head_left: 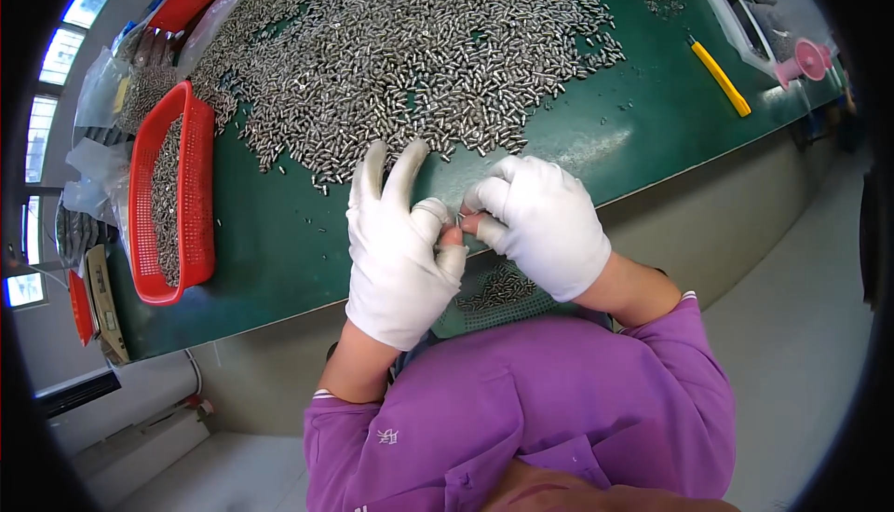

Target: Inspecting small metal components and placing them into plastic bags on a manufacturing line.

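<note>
My left hand and my right hand meet at the table's front edge, both in white gloves with thumb and finger tips bare. Pinched between those tips is a small metal part, thin and silvery; its exact kind is too small to make out. The left hand's other fingers stretch forward toward a broad pile of small metal cylinders, while the right hand's fingers curl inward. Below the hands, partly hidden by them, a green mesh basket holds more small dark metal pieces.
The pile spreads over the green table. On the left stands a red mesh basket of tiny parts, with clear plastic bags and a scale-like device nearby. At right lie a yellow-handled cutter, a pink spool-shaped thing and a white frame.
</note>
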`<state>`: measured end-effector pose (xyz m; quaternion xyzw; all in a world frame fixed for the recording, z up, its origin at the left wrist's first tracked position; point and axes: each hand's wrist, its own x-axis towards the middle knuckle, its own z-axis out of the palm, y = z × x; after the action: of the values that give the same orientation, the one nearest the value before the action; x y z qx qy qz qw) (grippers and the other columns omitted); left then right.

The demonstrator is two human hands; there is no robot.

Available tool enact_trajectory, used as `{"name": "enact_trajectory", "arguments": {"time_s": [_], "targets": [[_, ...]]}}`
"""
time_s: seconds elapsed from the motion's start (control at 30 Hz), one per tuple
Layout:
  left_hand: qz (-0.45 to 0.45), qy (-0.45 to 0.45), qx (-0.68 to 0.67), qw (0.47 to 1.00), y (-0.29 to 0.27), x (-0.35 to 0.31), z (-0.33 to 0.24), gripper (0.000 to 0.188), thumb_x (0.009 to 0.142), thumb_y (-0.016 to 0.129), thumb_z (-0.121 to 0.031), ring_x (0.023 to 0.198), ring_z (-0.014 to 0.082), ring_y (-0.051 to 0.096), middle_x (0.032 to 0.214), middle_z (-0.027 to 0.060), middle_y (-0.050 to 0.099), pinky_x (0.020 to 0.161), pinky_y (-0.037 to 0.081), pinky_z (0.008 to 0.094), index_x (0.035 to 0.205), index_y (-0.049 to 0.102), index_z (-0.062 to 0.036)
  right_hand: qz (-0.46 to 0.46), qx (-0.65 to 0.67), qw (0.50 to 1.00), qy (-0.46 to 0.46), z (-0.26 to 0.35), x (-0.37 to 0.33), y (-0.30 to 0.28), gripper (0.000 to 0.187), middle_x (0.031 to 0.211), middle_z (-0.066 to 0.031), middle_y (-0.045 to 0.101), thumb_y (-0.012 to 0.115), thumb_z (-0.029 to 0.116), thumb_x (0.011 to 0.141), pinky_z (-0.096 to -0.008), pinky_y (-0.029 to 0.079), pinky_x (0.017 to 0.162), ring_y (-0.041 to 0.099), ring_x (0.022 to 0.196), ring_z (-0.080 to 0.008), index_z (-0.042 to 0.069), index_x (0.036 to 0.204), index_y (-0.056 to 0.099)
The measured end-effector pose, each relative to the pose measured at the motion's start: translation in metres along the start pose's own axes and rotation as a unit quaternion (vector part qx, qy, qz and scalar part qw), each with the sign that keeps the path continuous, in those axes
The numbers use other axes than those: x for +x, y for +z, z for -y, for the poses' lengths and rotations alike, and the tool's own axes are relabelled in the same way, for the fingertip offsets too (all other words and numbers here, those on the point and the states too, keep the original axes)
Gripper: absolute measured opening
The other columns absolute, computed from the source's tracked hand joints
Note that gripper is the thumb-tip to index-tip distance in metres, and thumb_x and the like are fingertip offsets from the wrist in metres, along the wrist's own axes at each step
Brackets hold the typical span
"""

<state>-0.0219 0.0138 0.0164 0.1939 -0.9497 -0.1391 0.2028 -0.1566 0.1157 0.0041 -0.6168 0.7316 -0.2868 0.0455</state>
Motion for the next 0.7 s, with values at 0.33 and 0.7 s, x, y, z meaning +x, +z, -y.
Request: {"name": "enact_trajectory", "arguments": {"time_s": [0.33, 0.7], "targets": [[-0.022, -0.025, -0.044, 0.998, 0.007, -0.009, 0.008, 0.018, 0.066, 0.065, -0.005, 0.122, 0.0481, 0.035, 0.132, 0.0195, 0.043, 0.098, 0.033, 0.0544, 0.081, 0.054, -0.0055, 0.005, 0.018, 1.0, -0.008, -0.002, 0.001, 0.0, 0.012, 0.077, -0.0059, 0.056, 0.066, 0.022, 0.074, -0.0376, 0.048, 0.066, 0.058, 0.075, -0.025, 0.011, 0.076, 0.062], [-0.045, -0.044, -0.028, 0.998, 0.012, -0.011, 0.011, 0.019, 0.066, 0.069, -0.007, 0.123, 0.0462, 0.034, 0.132, 0.0163, 0.044, 0.1, 0.031, 0.0539, 0.08, 0.055, -0.007, -0.02, 0.005, 1.0, 0.003, 0.005, 0.003, 0.005, 0.012, 0.075, -0.0049, 0.055, 0.067, 0.022, 0.072, -0.0366, 0.047, 0.065, 0.057, 0.074, -0.0238, 0.012, 0.074, 0.06]]}}
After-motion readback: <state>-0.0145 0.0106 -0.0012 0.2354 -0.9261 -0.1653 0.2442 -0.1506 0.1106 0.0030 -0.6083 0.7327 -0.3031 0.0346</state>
